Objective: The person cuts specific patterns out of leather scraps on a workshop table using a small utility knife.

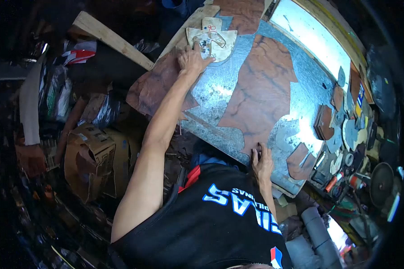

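Note:
My left hand (194,60) reaches to the far left of the metal-topped table (213,92). Its fingers are spread over a pale, worn template (226,42) with handwritten markings, thumb apart. Closer to my body, my right hand (262,163) rests at the narrow near end of a large piece of brown, dark-veined leather (262,85). The right fingers are curled around a small dark item that I cannot make out. Another brown leather piece (155,83) hangs past the left table edge, below my left forearm.
Several cut pieces and templates (325,121) crowd the table's right side, beside an orange-capped item (333,181). A bright white panel (312,29) lies along the far right edge. A wooden plank (114,40) juts out left. An opened cardboard box (90,157) stands below.

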`<state>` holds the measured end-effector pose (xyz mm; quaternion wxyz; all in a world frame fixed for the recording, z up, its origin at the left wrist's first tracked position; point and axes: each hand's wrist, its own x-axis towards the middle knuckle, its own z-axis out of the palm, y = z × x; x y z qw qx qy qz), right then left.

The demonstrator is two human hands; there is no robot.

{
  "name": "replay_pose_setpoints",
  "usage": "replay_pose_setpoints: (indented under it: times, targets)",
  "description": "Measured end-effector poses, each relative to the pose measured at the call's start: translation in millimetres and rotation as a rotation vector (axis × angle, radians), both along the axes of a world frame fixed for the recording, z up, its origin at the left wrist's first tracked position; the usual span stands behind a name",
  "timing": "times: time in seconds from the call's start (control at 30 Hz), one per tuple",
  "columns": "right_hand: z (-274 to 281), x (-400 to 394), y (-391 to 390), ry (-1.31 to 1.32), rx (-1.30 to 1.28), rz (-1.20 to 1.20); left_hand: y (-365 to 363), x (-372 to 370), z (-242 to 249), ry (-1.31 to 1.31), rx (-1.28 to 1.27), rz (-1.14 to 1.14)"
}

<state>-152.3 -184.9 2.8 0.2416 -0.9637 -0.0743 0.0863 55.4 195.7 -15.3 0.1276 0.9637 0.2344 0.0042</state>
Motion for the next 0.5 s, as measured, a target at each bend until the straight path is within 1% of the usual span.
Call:
replay_pose_setpoints:
  times: [0.1, 0.17, 0.23, 0.3, 0.33, 0.37, 0.4, 0.43, 0.47, 0.5]
  targets:
    - [-4.2, -1.4, 2.1, -0.049, -0.016, -0.034, 6.1, 7.4, -1.5, 0.035, -0.066, -0.019]
    - [-8.1, -1.4, 2.9, -0.094, 0.019, -0.049, 9.4, 10.7, 1.7, 0.078, -0.091, -0.042]
    - [-10.2, -2.0, 2.6, -0.113, 0.032, -0.059, 10.8, 8.1, 4.5, 0.037, -0.069, -0.061]
    - [-9.6, -1.5, 4.7, -0.132, 0.048, -0.063, 16.0, 7.9, 5.9, 0.039, -0.121, -0.101]
    - [-8.9, -1.2, 6.1, -0.121, 0.042, -0.08, 18.3, 8.9, 0.3, -0.014, -0.068, -0.099]
    - [-7.9, -1.5, 6.8, -0.111, 0.035, -0.107, 26.3, 9.7, -7.9, 0.014, -0.065, -0.121]
    - [-10.8, -1.4, 8.8, -0.089, 0.066, -0.108, 34.1, 14.2, -13.2, 0.039, -0.068, -0.166]
    - [-14.6, -2.0, 6.3, -0.076, 0.081, -0.138, 42.5, 9.1, -14.0, 0.008, -0.002, -0.258]
    - [-17.6, -4.4, 4.4, -0.111, 0.127, -0.127, 46.0, 6.8, -16.0, 0.017, -0.083, -0.241]
    - [-19.2, -3.8, 3.7, -0.157, 0.161, -0.126, 52.5, 1.1, -21.4, -0.201, -0.211, -0.349]
